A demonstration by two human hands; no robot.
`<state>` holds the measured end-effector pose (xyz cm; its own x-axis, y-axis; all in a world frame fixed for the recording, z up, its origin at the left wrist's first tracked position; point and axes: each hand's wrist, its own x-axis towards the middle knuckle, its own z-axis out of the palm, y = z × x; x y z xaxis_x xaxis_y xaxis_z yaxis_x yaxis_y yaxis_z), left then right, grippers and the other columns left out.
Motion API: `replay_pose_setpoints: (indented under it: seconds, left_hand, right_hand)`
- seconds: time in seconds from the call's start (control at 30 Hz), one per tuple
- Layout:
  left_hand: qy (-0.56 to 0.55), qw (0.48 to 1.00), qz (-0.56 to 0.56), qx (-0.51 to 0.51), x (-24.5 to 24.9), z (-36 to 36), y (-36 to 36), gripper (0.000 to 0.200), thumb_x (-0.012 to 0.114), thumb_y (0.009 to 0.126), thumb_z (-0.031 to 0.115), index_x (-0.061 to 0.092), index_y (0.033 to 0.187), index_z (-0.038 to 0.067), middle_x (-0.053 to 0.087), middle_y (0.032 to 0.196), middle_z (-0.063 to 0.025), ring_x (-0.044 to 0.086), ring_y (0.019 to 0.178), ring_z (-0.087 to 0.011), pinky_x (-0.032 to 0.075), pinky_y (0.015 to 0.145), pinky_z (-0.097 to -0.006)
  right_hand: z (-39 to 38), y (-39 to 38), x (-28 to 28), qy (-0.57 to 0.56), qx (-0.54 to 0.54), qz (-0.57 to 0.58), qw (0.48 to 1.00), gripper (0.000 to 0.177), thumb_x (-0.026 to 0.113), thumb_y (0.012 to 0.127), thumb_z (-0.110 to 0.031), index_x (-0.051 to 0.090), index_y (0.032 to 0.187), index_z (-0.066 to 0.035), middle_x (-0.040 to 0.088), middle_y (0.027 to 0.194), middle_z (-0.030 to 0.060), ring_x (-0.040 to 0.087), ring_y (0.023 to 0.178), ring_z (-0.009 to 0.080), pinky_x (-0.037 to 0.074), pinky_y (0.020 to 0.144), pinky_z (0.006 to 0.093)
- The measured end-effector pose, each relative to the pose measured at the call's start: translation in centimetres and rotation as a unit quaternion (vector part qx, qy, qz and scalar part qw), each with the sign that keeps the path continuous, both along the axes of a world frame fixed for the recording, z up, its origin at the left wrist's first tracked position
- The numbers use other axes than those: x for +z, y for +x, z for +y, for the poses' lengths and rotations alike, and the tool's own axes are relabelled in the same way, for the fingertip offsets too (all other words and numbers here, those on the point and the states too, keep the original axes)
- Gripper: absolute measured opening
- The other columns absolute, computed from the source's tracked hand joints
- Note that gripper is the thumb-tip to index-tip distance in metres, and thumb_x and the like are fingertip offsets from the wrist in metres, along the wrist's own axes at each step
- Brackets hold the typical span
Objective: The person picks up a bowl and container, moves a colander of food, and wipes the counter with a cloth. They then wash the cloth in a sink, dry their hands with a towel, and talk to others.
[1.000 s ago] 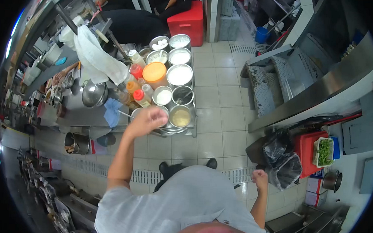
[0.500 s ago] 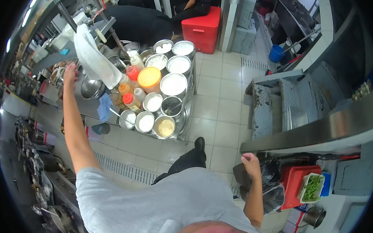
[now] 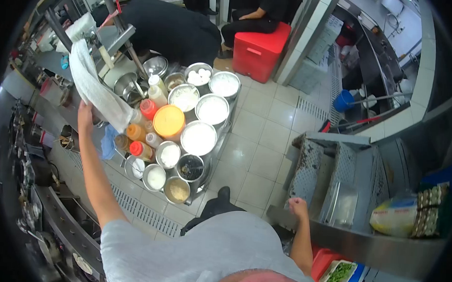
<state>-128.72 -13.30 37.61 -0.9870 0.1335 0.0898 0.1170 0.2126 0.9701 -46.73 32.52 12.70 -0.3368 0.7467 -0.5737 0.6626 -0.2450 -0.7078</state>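
Observation:
My left hand point(image 3: 85, 115) is stretched out to the left, at the edge of a hanging white towel point(image 3: 98, 87); its fingers are too small and partly hidden to tell their grip. A metal bowl is partly visible behind it. A blue cloth point(image 3: 108, 142) lies below the towel. My right hand point(image 3: 298, 208) hangs at the right with curled fingers and nothing visible in it. Squeeze bottles with red caps point(image 3: 141, 150) stand beside an orange-lidded tub point(image 3: 169, 121) and several round metal containers, one with white eggs point(image 3: 199, 76).
A person in black clothing point(image 3: 168, 30) bends beyond the cart; another sits on a red cooler box point(image 3: 259, 52). Metal steps point(image 3: 305, 169) and a steel counter edge point(image 3: 378, 243) are at the right. Greens fill a tray point(image 3: 338, 275) low at the right.
The view has turned and come closer to the cart. My left hand is now at the towel's edge. My right hand still hangs with curled fingers, nearer the metal steps.

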Motion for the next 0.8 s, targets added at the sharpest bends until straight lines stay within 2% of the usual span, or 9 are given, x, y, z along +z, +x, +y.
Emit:
replay_pose_setpoints:
  seconds: [0.1, 0.27, 0.37, 0.43, 0.47, 0.5, 0.57, 0.67, 0.8]
  left_hand:
    - [0.070, 0.997, 0.032, -0.030, -1.1, -0.8, 2.7, 0.046, 0.050, 0.103, 0.019, 0.045, 0.145, -0.001, 0.061, 0.133, -0.0116, 0.058, 0.118, -0.0211, 0.045, 0.100, -0.0344]
    - [0.081, 0.997, -0.006, 0.004, 1.9, 0.3, 9.2, 0.045, 0.049, 0.105, 0.024, 0.046, 0.143, 0.000, 0.061, 0.131, -0.0115, 0.060, 0.114, -0.0188, 0.047, 0.097, -0.0335]
    - [0.064, 0.997, -0.008, 0.048, 2.4, 2.3, 11.4, 0.044, 0.049, 0.106, 0.027, 0.047, 0.141, 0.001, 0.064, 0.125, -0.0102, 0.062, 0.109, -0.0187, 0.049, 0.093, -0.0337]
    - [0.057, 0.996, 0.018, 0.072, 1.9, 3.7, 12.0, 0.041, 0.047, 0.107, 0.027, 0.050, 0.137, -0.001, 0.064, 0.123, -0.0108, 0.063, 0.106, -0.0187, 0.050, 0.091, -0.0331]
    - [0.052, 0.995, 0.030, 0.081, 1.4, 4.5, 12.0, 0.040, 0.046, 0.107, 0.027, 0.052, 0.135, -0.002, 0.065, 0.122, -0.0111, 0.063, 0.104, -0.0186, 0.050, 0.090, -0.0328]
    - [-0.023, 0.992, 0.061, 0.111, 0.8, 5.4, 11.9, 0.038, 0.047, 0.106, 0.027, 0.054, 0.131, -0.002, 0.066, 0.119, -0.0133, 0.065, 0.102, -0.0203, 0.051, 0.089, -0.0337]
    - [-0.170, 0.963, 0.118, 0.174, -0.7, 6.6, 11.6, 0.036, 0.049, 0.104, 0.027, 0.057, 0.124, -0.002, 0.069, 0.112, -0.0176, 0.067, 0.098, -0.0236, 0.052, 0.086, -0.0355]
    - [-0.465, 0.853, 0.141, 0.191, -3.4, 7.2, 11.5, 0.031, 0.056, 0.097, 0.025, 0.061, 0.112, -0.002, 0.069, 0.100, -0.0245, 0.069, 0.089, -0.0315, 0.053, 0.080, -0.0388]
    - [-0.515, 0.841, 0.108, 0.122, 1.0, 17.0, 19.5, 0.030, 0.065, 0.090, 0.023, 0.065, 0.108, -0.001, 0.069, 0.092, -0.0249, 0.069, 0.083, -0.0348, 0.053, 0.077, -0.0405]
  right_hand:
    - [2.7, 0.7, -3.0, -0.096, -0.012, -0.059, 0.994, 0.021, 0.067, 0.093, -0.023, 0.063, 0.079, -0.007, 0.057, 0.062, 0.0033, 0.051, 0.047, 0.0156, 0.043, 0.043, 0.0331]
    - [6.3, 2.7, -7.9, -0.222, -0.012, -0.185, 0.957, 0.018, 0.066, 0.092, -0.024, 0.067, 0.085, -0.007, 0.062, 0.070, 0.0064, 0.055, 0.054, 0.0179, 0.048, 0.045, 0.0373]
    - [11.2, 5.9, -13.7, -0.298, 0.010, -0.172, 0.939, 0.018, 0.064, 0.092, -0.023, 0.068, 0.088, -0.006, 0.064, 0.074, 0.0083, 0.058, 0.057, 0.0200, 0.049, 0.047, 0.0397]
    - [15.7, 6.2, -15.1, -0.159, 0.248, -0.144, 0.945, 0.019, 0.063, 0.092, -0.023, 0.069, 0.088, -0.005, 0.064, 0.075, 0.0086, 0.060, 0.058, 0.0213, 0.050, 0.047, 0.0398]
    - [17.3, 5.6, -14.9, -0.133, 0.253, -0.146, 0.947, 0.020, 0.062, 0.092, -0.023, 0.069, 0.088, -0.004, 0.065, 0.075, 0.0089, 0.061, 0.059, 0.0217, 0.050, 0.047, 0.0400]
    - [18.8, 5.0, -14.7, -0.106, 0.258, -0.149, 0.949, 0.021, 0.062, 0.093, -0.022, 0.069, 0.087, -0.003, 0.065, 0.074, 0.0093, 0.062, 0.059, 0.0221, 0.050, 0.047, 0.0402]
    - [22.4, 1.2, -11.4, -0.142, 0.054, -0.195, 0.969, 0.023, 0.061, 0.093, -0.023, 0.069, 0.087, -0.002, 0.065, 0.074, 0.0103, 0.064, 0.060, 0.0226, 0.051, 0.048, 0.0407]
    - [29.8, 0.0, -11.7, -0.115, 0.093, -0.170, 0.974, 0.023, 0.063, 0.091, -0.023, 0.068, 0.083, -0.003, 0.064, 0.072, 0.0104, 0.064, 0.059, 0.0231, 0.052, 0.049, 0.0410]
    - [40.2, -1.0, -11.8, -0.043, 0.180, -0.143, 0.972, 0.021, 0.065, 0.088, -0.024, 0.067, 0.081, -0.003, 0.064, 0.073, 0.0098, 0.063, 0.058, 0.0231, 0.051, 0.049, 0.0403]
